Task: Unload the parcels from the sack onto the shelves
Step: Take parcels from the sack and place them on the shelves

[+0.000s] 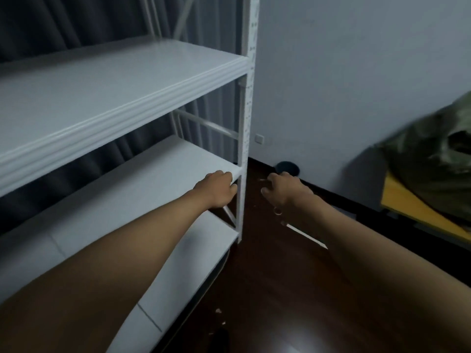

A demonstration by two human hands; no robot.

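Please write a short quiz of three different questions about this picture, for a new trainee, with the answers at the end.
1. True or false: a parcel already lies on the white shelves.
2. Where is the green sack? A) on the dark floor B) on the yellow surface at the right C) on the top shelf
3. Fill in: the left hand is at the front corner of the ____ shelf.

Key: 1 false, none is visible; 2 B; 3 middle. The right hand holds nothing.

Bare forearms, no sleeves; small ring-like charm (277, 211) at right wrist.
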